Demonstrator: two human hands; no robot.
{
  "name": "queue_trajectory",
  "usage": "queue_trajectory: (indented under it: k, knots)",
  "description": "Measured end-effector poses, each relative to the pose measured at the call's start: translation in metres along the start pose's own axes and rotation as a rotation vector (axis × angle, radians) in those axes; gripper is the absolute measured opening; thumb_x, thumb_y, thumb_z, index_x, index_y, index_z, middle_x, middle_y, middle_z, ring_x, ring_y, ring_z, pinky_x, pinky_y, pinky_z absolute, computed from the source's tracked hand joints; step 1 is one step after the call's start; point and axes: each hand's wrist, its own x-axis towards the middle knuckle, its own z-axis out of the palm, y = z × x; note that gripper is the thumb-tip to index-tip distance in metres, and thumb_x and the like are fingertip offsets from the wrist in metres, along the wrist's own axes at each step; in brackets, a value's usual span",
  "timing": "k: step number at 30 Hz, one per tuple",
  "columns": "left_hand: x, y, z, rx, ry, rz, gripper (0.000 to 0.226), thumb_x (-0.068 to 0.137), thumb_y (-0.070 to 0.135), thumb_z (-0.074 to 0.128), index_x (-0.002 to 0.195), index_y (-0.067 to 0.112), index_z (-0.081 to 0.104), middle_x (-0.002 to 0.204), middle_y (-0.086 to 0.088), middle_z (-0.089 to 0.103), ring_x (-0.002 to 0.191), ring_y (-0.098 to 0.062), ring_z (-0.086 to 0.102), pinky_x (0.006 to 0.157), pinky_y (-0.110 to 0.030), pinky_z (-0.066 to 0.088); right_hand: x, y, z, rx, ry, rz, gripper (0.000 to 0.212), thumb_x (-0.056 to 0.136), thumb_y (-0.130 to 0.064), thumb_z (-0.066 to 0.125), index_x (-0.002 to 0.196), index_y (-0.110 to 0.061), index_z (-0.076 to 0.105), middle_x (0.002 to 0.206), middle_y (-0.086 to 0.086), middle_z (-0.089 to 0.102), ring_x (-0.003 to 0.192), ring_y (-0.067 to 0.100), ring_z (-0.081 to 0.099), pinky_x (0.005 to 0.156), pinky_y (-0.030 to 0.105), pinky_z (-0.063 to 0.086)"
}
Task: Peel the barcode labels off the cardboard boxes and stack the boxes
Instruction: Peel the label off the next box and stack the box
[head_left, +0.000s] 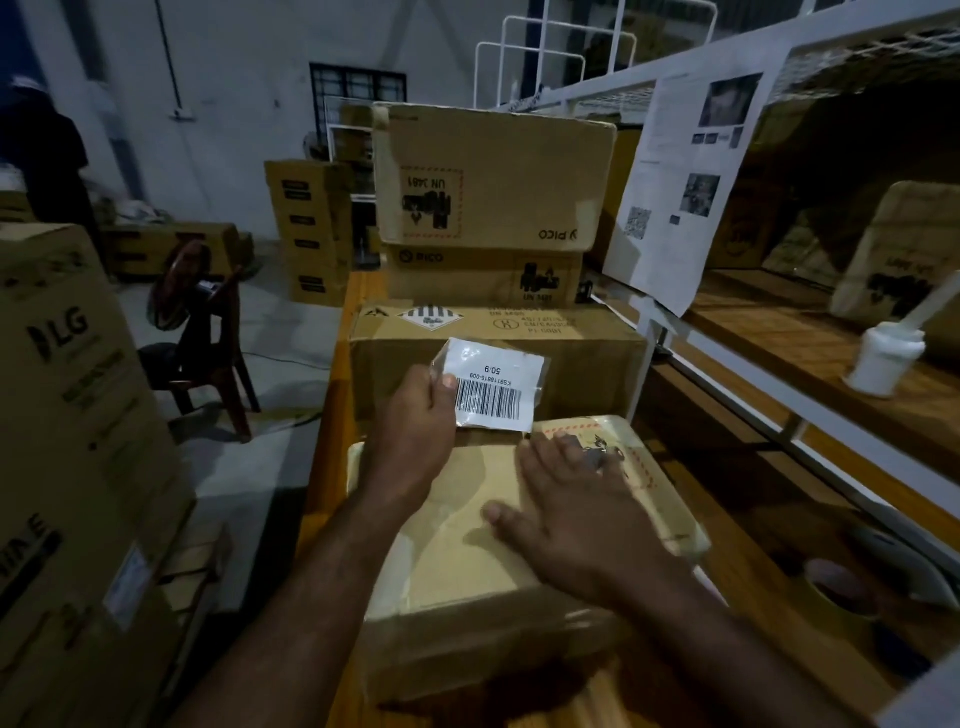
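Note:
A cardboard box (467, 551) lies flat on the wooden table right in front of me. My right hand (566, 504) presses flat on its top with fingers spread. My left hand (415, 421) pinches a white barcode label (493, 387) by its left edge and holds it lifted above the box's far edge. Behind it stands a stack of cardboard boxes (493, 343), the topmost one (493, 176) upright on its side with PICO printed on it.
A large LG carton (78, 415) stands at my left. A dark chair (208, 332) is on the floor beyond it. A white shelf frame (727, 364) with a hanging paper sheet (680, 176) runs along the right. A tape roll (841, 592) lies at right.

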Motion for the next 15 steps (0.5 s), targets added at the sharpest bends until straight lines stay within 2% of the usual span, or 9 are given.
queue_trajectory:
  k: [2, 4, 6, 7, 8, 9, 11, 13, 15]
  knots:
    - [0.003, 0.0, -0.001, -0.002, 0.017, 0.0, 0.026, 0.103, 0.037, 0.044, 0.082, 0.021, 0.049, 0.074, 0.006, 0.057, 0.066, -0.011, 0.052, 0.054, -0.027, 0.032, -0.003, -0.037, 0.009, 0.032, 0.011, -0.095, 0.105, 0.076, -0.084, -0.001, 0.156, -0.016, 0.005, 0.164, 0.005, -0.006, 0.15, 0.02, -0.01, 0.12, 0.046, -0.009]
    - [0.005, -0.003, -0.004, 0.039, 0.014, 0.002, 0.027, 0.103, 0.036, 0.044, 0.081, 0.02, 0.048, 0.072, 0.006, 0.056, 0.064, -0.01, 0.051, 0.052, -0.026, 0.03, -0.017, -0.067, 0.023, 0.035, 0.002, -0.268, 0.1, 0.084, -0.079, 0.006, 0.154, -0.009, 0.02, 0.162, 0.013, 0.013, 0.151, 0.024, 0.007, 0.121, 0.045, 0.001]
    - [0.005, -0.005, -0.005, 0.029, 0.014, 0.018, 0.026, 0.103, 0.036, 0.043, 0.083, 0.019, 0.049, 0.075, 0.006, 0.057, 0.065, -0.006, 0.052, 0.052, -0.025, 0.032, -0.033, -0.068, 0.027, -0.017, 0.043, -0.367, 0.089, 0.09, -0.075, 0.011, 0.148, -0.013, 0.039, 0.155, 0.008, 0.036, 0.145, 0.022, 0.031, 0.117, 0.05, 0.023]
    - [0.003, -0.005, -0.004, 0.002, 0.022, 0.024, 0.026, 0.103, 0.035, 0.044, 0.081, 0.021, 0.048, 0.074, 0.006, 0.057, 0.064, -0.006, 0.052, 0.052, -0.025, 0.033, -0.036, -0.059, 0.026, -0.026, 0.066, -0.372, 0.083, 0.091, -0.075, 0.012, 0.148, -0.021, 0.039, 0.156, 0.0, 0.036, 0.144, 0.017, 0.032, 0.116, 0.048, 0.027]
    - [0.002, -0.004, -0.004, -0.019, 0.031, 0.03, 0.027, 0.103, 0.035, 0.044, 0.078, 0.023, 0.046, 0.073, 0.005, 0.057, 0.063, -0.006, 0.051, 0.054, -0.026, 0.035, -0.037, -0.046, 0.023, -0.001, 0.09, -0.363, 0.079, 0.09, -0.075, 0.01, 0.151, -0.03, 0.03, 0.159, -0.01, 0.027, 0.147, 0.01, 0.022, 0.12, 0.044, 0.021]
    - [0.001, -0.003, -0.004, -0.028, 0.042, 0.03, 0.029, 0.102, 0.035, 0.044, 0.076, 0.024, 0.045, 0.073, 0.006, 0.056, 0.063, -0.007, 0.051, 0.055, -0.027, 0.036, -0.035, -0.031, 0.021, 0.036, 0.094, -0.321, 0.077, 0.088, -0.076, 0.007, 0.154, -0.038, 0.016, 0.162, -0.018, 0.011, 0.149, 0.004, 0.007, 0.123, 0.041, 0.01]
    - [0.0, -0.003, -0.004, -0.034, 0.036, 0.017, 0.028, 0.102, 0.037, 0.044, 0.078, 0.025, 0.046, 0.076, 0.006, 0.059, 0.066, -0.007, 0.056, 0.055, -0.029, 0.04, -0.026, -0.007, 0.013, 0.027, 0.007, -0.182, 0.077, 0.086, -0.077, 0.004, 0.153, -0.041, -0.003, 0.159, -0.024, -0.011, 0.146, 0.0, -0.013, 0.122, 0.042, -0.005]
    - [0.001, -0.005, -0.005, -0.055, 0.012, 0.008, 0.025, 0.102, 0.041, 0.042, 0.086, 0.024, 0.05, 0.082, 0.004, 0.064, 0.073, -0.011, 0.063, 0.057, -0.035, 0.051, -0.015, -0.001, 0.009, -0.013, 0.012, -0.103, 0.085, 0.082, -0.082, 0.005, 0.153, -0.038, -0.007, 0.159, -0.021, -0.016, 0.147, 0.005, -0.016, 0.121, 0.045, -0.009]
    - [0.003, -0.008, -0.007, -0.081, 0.013, 0.006, 0.024, 0.102, 0.042, 0.042, 0.088, 0.025, 0.052, 0.084, 0.004, 0.066, 0.076, -0.014, 0.066, 0.064, -0.042, 0.056, -0.009, -0.009, 0.01, -0.01, 0.0, -0.142, 0.097, 0.077, -0.089, 0.006, 0.154, -0.032, -0.008, 0.159, -0.015, -0.02, 0.147, 0.009, -0.02, 0.119, 0.047, -0.013]
